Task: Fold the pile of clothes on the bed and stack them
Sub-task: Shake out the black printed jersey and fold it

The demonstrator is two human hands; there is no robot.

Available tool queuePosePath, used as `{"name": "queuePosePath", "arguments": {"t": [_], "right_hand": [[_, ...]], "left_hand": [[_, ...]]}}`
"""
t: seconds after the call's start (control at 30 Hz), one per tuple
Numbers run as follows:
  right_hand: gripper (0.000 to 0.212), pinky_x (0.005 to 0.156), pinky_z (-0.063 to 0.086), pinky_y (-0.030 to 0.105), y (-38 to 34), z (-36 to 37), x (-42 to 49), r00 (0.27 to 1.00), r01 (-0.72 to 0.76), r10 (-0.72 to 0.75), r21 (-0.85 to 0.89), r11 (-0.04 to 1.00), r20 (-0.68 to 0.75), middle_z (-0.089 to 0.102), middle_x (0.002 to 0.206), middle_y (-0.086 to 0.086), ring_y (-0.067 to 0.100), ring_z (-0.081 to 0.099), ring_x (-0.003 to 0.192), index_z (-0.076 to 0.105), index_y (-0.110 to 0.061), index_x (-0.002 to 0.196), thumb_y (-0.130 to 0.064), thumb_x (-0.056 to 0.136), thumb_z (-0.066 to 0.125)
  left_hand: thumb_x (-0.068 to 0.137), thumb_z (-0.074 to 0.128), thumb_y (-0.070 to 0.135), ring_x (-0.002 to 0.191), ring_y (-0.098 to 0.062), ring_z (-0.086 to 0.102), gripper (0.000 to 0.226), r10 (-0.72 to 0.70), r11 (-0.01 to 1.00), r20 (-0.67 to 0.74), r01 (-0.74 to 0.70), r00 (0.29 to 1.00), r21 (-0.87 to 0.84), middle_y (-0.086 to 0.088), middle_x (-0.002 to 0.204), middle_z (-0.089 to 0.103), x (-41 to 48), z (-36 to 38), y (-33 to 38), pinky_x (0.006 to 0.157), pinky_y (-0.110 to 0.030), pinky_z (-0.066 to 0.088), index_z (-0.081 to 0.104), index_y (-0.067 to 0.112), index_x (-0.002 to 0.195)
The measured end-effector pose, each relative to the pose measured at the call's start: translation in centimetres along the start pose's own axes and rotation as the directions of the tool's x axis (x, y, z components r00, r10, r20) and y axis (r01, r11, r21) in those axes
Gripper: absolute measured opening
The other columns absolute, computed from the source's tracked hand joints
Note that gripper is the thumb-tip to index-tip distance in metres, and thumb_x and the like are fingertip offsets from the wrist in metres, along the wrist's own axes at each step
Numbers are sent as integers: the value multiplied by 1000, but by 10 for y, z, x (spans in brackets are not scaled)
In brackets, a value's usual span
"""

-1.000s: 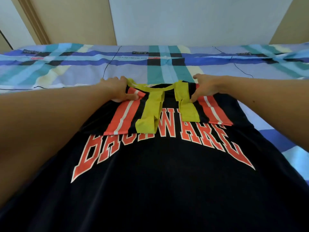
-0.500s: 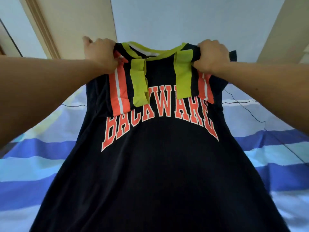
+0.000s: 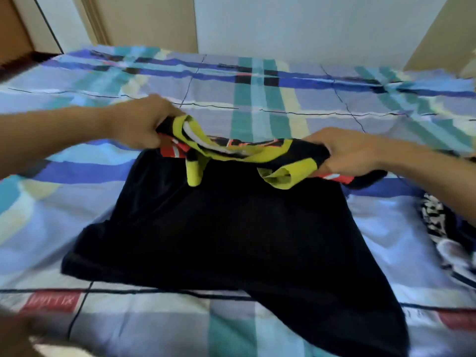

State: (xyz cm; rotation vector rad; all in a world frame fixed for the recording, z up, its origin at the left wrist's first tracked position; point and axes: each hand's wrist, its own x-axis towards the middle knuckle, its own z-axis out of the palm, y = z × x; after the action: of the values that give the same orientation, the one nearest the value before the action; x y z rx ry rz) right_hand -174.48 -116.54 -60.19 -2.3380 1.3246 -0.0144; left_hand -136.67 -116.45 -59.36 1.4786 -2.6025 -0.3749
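I see the left hand and the right hand each gripping one shoulder end of the black shirt, fingers curled round the bunched cloth, and the collar with its yellow-green trim is gathered between them. The lower part of the shirt lies spread on the bed, which has a blue plaid sheet, with a plain dark side up and the hem toward me. At the right edge, near the shirt and below the right forearm, a black-and-white patterned garment lies on the bed, and the whole picture is somewhat blurred.
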Motion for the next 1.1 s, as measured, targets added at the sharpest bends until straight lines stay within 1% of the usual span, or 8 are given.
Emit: {"name": "queuePosePath", "arguments": {"t": [0.27, 0.4, 0.5, 0.63, 0.73, 0.8, 0.93, 1.1], "right_hand": [[32, 56, 34, 28, -25, 29, -56, 922, 63, 64, 312, 948, -381, 51, 57, -4, 9, 46, 52, 65, -4, 78, -33, 90, 69], [29, 55, 41, 20, -27, 67, -86, 984, 84, -81, -15, 996, 159, 60, 66, -8, 2, 54, 58, 60, -22, 76, -39, 76, 84], [31, 63, 49, 26, -13, 88, -96, 880, -46, 18, 48, 998, 474, 65, 75, -1, 7, 56, 63, 64, -26, 81, -49, 74, 84], [21, 69, 47, 24, 22, 98, -83, 974, -168, 198, 236, 957, -111, 66, 81, 0, 15, 62, 76, 67, -28, 82, -47, 80, 76], [60, 88, 45, 32, 60, 108, -58, 837, -371, 457, 302, 878, -300, 57, 116, 8, 20, 57, 100, 58, -24, 110, -64, 68, 75], [93, 95, 45, 36, 72, 109, -39, 760, -407, 594, 520, 751, -263, 52, 131, 9, 24, 56, 114, 48, -23, 133, -75, 60, 73], [91, 95, 43, 34, 69, 94, 3, 669, -378, 726, 767, 518, -160, 52, 138, 5, 26, 55, 122, 32, -14, 150, -47, 80, 80], [44, 81, 58, 41, 75, 64, 52, 743, -404, 669, 811, 423, 21, 73, 108, 19, 35, 71, 95, 67, -2, 117, -10, 76, 82]], "left_hand": [[80, 68, 28, 79, 8, 62, 26, -71, 904, -227, -34, 971, -425, 22, 92, 73, -57, 22, 24, 74, -17, 50, 69, 36, 105], [74, 72, 51, 67, 2, 58, 19, 34, 999, 245, -36, 969, 6, 23, 77, 63, -99, 57, 30, 62, -11, 42, 56, 47, 84], [74, 79, 52, 80, -9, 64, 22, -70, 956, 267, 141, 961, -257, 12, 83, 68, -127, 76, 18, 73, -17, 47, 68, 38, 86], [78, 76, 53, 86, -14, 63, 36, -537, 802, -122, 460, 835, -381, 7, 96, 67, -138, 95, -17, 78, -26, 46, 65, 27, 100], [87, 70, 49, 98, -28, 63, 44, -769, 528, 89, 708, 633, -469, -8, 112, 64, -125, 99, -33, 87, -40, 47, 60, 14, 113], [89, 67, 50, 102, -30, 63, 46, -761, 406, 201, 695, 616, -594, -10, 110, 67, -108, 93, -37, 87, -39, 48, 65, 9, 110], [83, 72, 50, 92, -22, 64, 54, -753, 244, 264, 628, 603, -739, -7, 107, 69, -58, 88, -47, 80, -32, 48, 66, 8, 117], [74, 85, 24, 95, -39, 71, 59, -774, 201, 288, 651, 564, -732, -19, 111, 71, 1, 88, -66, 88, -54, 57, 61, 5, 123]]}}
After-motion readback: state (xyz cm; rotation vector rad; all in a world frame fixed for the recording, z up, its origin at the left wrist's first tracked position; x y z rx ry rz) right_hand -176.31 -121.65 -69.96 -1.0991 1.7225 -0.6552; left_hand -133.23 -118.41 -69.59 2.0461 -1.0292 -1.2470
